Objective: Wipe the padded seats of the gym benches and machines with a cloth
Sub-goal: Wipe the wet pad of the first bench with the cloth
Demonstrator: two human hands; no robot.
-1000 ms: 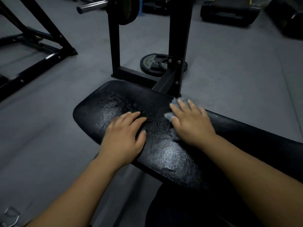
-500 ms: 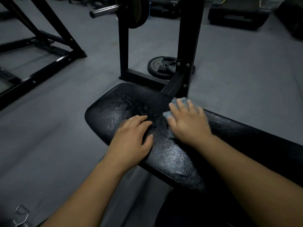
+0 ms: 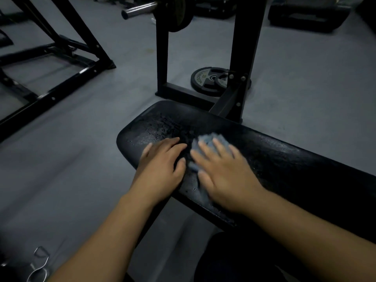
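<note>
Flatly, the right hand (image 3: 225, 176) pressed a blue-grey cloth (image 3: 207, 139) onto the black bench pad (image 3: 284, 157), fingers straight and spread, with the cloth under the palm near the pad's left end and showing past the fingertips. Just left of it, the left hand (image 3: 162, 165) rested palm-down on the pad, fingers relaxed. Beyond the pad stood black rack uprights (image 3: 161, 58), weight plates (image 3: 205, 80) lay flat on the grey floor (image 3: 305, 88), and a metal clip (image 3: 39, 263) lay at near left.
</note>
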